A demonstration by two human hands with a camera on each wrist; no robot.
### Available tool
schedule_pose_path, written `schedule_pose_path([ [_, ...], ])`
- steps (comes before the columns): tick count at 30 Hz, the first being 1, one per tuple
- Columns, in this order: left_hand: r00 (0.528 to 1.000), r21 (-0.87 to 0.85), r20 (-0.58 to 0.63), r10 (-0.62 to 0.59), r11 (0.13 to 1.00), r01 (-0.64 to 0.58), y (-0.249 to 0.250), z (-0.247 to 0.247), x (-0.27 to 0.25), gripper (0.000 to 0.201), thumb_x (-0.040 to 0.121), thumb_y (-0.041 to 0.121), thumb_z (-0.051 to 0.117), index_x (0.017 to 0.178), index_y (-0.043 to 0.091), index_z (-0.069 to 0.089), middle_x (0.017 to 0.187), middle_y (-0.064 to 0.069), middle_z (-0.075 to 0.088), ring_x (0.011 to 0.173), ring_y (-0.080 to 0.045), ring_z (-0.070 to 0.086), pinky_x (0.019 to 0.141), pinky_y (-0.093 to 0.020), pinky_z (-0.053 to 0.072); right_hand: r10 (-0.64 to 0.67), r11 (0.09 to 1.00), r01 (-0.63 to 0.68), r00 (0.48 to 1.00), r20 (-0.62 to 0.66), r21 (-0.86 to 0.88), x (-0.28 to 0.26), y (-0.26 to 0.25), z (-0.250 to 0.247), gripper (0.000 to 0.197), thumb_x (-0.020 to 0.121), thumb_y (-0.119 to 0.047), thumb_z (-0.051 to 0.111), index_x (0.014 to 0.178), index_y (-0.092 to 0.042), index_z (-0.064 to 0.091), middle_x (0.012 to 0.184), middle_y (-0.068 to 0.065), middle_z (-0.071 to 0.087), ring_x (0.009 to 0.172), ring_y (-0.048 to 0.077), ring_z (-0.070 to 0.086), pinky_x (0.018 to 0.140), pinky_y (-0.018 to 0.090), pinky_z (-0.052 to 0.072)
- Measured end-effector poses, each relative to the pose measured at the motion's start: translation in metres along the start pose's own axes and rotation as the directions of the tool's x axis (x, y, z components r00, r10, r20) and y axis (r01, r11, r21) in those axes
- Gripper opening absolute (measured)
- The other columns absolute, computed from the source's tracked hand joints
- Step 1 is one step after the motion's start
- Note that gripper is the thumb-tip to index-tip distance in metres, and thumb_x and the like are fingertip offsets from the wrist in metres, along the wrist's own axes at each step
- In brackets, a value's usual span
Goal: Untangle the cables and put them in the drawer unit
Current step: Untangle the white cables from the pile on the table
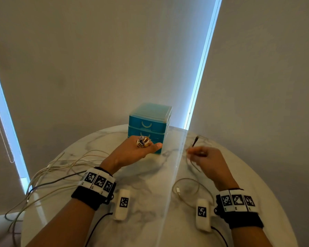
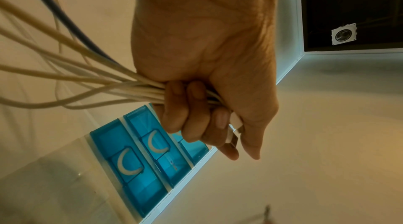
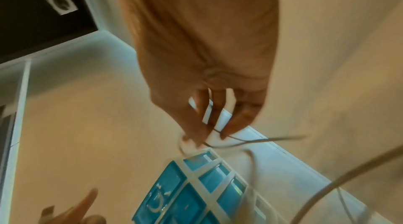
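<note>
Since the cables [image 1: 48, 173] were all thin and floppy, they weighed basically nothing, but they snagged on each other like crazy. At the left of the head view the loose lengths trailed off the edge of the marble table [image 1: 150, 193] and drooped toward the floor. My left hand [image 1: 132, 152] sat mid-frame, fingers curled tight round the whole bunch right behind the plug ends [image 1: 143, 141], which poked up out of my fist. That was the spot to hold, I figured: the plugs are the only stiff bit, and the cords would slide through a slack grip. Just behind that hand stood the blue drawer unit [image 1: 148, 120], drawers closed. Right of centre, my right hand [image 1: 207, 159] pinched one thin dark cable [image 1: 194, 142] between thumb and fingertips, its plug sticking up. Another pale cable [image 1: 187, 191] lay looped on the table at lower right.
</note>
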State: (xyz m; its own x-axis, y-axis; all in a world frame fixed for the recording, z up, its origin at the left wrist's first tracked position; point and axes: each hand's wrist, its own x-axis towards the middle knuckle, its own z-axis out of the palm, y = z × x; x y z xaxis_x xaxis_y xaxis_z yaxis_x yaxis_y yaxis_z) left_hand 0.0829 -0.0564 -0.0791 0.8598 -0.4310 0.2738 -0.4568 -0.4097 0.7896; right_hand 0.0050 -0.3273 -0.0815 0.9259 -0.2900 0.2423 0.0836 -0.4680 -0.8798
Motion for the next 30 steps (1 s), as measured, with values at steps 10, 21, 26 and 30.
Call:
schedule_pose_path([
  [10,0.954,0.004,0.299,-0.004,1.0,0.004,0.01,-0.002,-0.008,0.048,0.079,0.075,0.072,0.12,0.05,0.074,0.115,0.028,0.074,0.105,0.008,0.067,0.1,-0.027,0.052,-0.055,0.586,0.085,0.996,-0.065,0.806,-0.021,-0.056,0.022,0.036,0.105,-0.012,0.062,0.141,-0.011,0.066,0.13,0.005,0.077,0.123,0.022,0.073,0.098,0.032,0.061],
  [21,0.728,0.141,0.685,-0.03,0.986,-0.091,0.012,-0.002,-0.018,0.066,0.071,0.087,0.072,0.104,0.03,0.079,0.106,0.001,0.079,0.101,-0.023,0.073,0.105,-0.05,0.056,-0.029,0.111,-0.016,0.999,0.019,0.994,-0.018,-0.06,0.015,0.036,0.109,-0.014,0.059,0.142,0.002,0.059,0.143,0.016,0.068,0.132,0.026,0.067,0.107,0.03,0.055],
  [26,0.943,0.033,0.329,0.056,0.997,-0.071,0.012,-0.007,-0.011,0.04,0.088,0.069,0.072,0.081,0.03,0.073,0.079,0.008,0.07,0.078,-0.008,0.063,0.085,-0.037,0.053,0.163,0.806,-0.173,0.984,0.069,0.566,0.001,-0.014,-0.002,0.031,0.101,-0.02,0.074,0.13,-0.011,0.073,0.138,0.012,0.071,0.122,0.028,0.072,0.104,0.043,0.06],
  [30,0.999,-0.208,-0.037,-0.012,0.978,0.004,0.014,-0.012,-0.01,0.045,0.098,0.065,0.063,0.087,0.022,0.07,0.071,0.01,0.07,0.065,0.0,0.058,0.062,-0.018,0.051,0.098,0.989,-0.083,0.987,-0.129,0.12,-0.002,-0.008,0.002,0.014,0.098,-0.024,0.076,0.111,-0.029,0.077,0.125,-0.002,0.075,0.111,0.021,0.072,0.094,0.039,0.061],
])
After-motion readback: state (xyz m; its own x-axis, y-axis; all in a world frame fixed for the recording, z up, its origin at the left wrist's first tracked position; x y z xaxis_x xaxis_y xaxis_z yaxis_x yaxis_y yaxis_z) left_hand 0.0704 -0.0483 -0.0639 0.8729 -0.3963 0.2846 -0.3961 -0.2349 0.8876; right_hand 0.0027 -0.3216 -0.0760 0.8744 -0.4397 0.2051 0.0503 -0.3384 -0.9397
